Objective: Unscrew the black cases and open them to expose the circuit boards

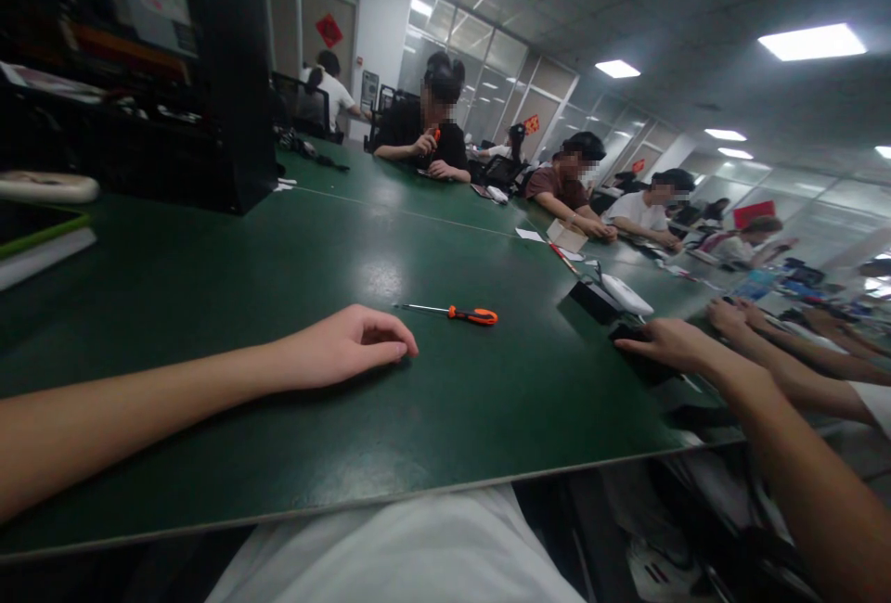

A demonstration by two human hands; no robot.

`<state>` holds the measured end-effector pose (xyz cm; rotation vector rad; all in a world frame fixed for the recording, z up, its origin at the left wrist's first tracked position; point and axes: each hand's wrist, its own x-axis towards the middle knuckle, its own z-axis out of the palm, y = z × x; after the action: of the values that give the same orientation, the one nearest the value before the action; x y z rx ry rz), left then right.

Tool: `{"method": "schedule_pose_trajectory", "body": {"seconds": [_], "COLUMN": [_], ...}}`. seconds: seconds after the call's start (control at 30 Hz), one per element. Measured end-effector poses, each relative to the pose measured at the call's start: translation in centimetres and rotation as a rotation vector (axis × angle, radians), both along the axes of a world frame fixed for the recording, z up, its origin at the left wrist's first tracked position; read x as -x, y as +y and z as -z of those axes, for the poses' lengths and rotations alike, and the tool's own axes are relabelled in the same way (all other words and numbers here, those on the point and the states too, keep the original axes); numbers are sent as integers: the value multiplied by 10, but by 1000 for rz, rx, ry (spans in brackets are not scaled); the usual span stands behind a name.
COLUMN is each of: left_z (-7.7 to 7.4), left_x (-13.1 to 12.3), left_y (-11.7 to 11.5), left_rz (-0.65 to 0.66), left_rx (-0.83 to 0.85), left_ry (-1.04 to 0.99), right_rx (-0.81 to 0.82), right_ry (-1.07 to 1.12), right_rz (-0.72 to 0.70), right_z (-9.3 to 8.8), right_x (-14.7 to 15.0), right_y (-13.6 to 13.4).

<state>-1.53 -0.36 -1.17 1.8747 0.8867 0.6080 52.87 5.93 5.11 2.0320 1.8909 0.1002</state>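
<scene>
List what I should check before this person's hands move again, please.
1. Left hand rests on the green table and holds nothing visible: ok.
2. Screwdriver lies flat just beyond the left hand's fingers, untouched: ok.
3. Right hand lies on a black device; whether it grips it firmly: cannot tell.
4. Room around the right hand: a neighbour's hands are close beside it: not ok.

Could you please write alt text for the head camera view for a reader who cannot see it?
The person's left hand rests curled on a green table, just short of an orange-handled screwdriver; the right hand lies on a black device at the edge. Other people sit along the table.
</scene>
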Motion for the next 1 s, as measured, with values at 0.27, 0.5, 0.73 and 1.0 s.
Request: {"method": "schedule_pose_trajectory", "body": {"seconds": [0.27,0.5,0.73,1.0], "left_z": [2,9,18,7], "left_x": [1,2,4,5], "left_y": [-1,0,1,-4], "left_rz": [5,-44,-8,-37], "left_rx": [-6,-67,-148,-256], "left_ry": [-29,-133,-234,8], "right_rx": [4,-44,-27,59], "right_ry": [-51,54,-67,22], "right_rz": [-92,-624,-1121,-1125], "right_z": [-26,-37,-23,-18], "right_x": [57,213,324,352], "right_y": [-21,-65,-76,-58]}}
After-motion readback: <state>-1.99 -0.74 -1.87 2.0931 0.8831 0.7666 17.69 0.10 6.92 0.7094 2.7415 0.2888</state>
